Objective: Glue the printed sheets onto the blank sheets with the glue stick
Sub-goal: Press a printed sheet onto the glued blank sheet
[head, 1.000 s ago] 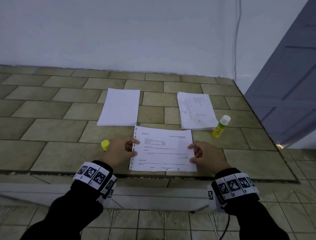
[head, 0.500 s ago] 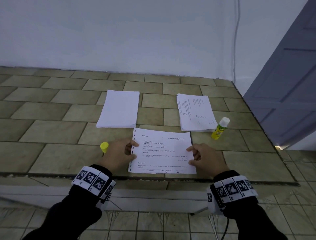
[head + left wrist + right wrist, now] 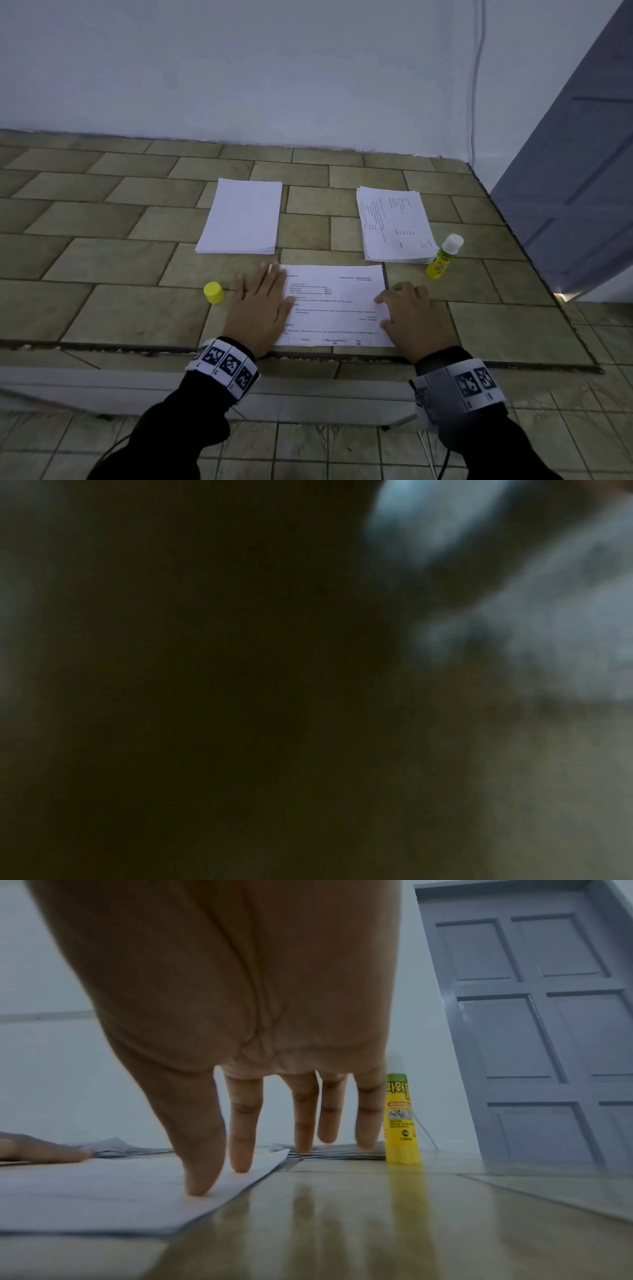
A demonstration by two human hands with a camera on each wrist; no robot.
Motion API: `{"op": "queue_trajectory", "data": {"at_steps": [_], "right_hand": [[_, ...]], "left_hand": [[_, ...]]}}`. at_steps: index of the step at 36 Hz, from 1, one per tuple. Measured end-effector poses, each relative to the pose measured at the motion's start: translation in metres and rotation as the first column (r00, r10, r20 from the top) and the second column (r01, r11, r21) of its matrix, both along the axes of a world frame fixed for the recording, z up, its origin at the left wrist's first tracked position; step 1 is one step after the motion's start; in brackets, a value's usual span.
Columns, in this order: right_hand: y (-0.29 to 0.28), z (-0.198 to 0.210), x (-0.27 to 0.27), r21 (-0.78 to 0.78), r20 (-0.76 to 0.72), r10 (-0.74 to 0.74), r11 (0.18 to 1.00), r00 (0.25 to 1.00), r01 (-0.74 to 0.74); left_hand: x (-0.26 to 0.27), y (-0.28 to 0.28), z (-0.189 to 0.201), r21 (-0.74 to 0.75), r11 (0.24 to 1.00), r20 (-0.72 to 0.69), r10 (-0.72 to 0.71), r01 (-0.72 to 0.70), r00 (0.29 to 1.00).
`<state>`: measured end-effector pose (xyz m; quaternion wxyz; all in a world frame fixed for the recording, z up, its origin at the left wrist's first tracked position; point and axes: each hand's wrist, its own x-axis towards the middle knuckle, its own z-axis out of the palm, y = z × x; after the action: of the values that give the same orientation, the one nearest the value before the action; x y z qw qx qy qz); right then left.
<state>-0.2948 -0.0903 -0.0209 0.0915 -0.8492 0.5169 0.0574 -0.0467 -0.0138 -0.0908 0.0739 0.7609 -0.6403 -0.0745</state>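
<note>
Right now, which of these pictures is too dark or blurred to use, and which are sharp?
Left wrist view: dark, blurred, nothing recognisable. Right wrist view: sharp on the right hand and glue stick, with a glossy reflection on the tiles. Head view: dim, wide-angle bending, but the printed sheet shows clearly.

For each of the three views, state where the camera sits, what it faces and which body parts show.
Head: above, facing down at the printed sheet, left hand, right hand.
Left wrist: dark blur; nothing identifiable.
Right wrist: low over the counter, along the right hand towards the glue stick.
Shared by head and right wrist: glue stick, sheet.
</note>
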Motion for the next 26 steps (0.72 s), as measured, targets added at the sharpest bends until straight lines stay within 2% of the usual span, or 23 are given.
{"op": "queue_trajectory", "data": {"at_steps": [3,5,9,15,21,26], "right_hand": [[0.008,-0.004,0.012,-0.099,0.157,0.035,0.995,0.987,-0.019],[0.016,-0.007,0.03,-0.102,0.232,0.099,0.992,0.968,-0.077],[0.027,-0.023,0.071,0.025,0.239,0.214,0.974,0.947,-0.226],[0.023,-0.056,0.102,-0.01,0.135,0.264,0.964,0.955,-0.265],[0.001,-0.061,0.063,-0.063,0.074,0.164,0.985,0.984,-0.16],[-0.009,-0.062,0.031,-0.058,0.115,-0.055,0.996,0.992,0.062]], "left_hand": [[0.003,0.001,-0.007,-0.028,1.0,0.014,0.002,-0.001,1.0],[0.002,0.002,-0.008,-0.041,0.999,0.013,0.0,0.001,1.0],[0.001,-0.001,-0.007,-0.054,0.999,0.035,-0.004,0.006,0.999],[0.002,-0.001,-0.01,-0.108,0.993,0.097,-0.042,0.052,0.994],[0.001,-0.004,-0.011,-0.108,0.994,0.091,-0.006,0.016,0.996],[-0.001,-0.003,-0.01,-0.105,0.995,0.072,0.006,0.001,0.997]]}}
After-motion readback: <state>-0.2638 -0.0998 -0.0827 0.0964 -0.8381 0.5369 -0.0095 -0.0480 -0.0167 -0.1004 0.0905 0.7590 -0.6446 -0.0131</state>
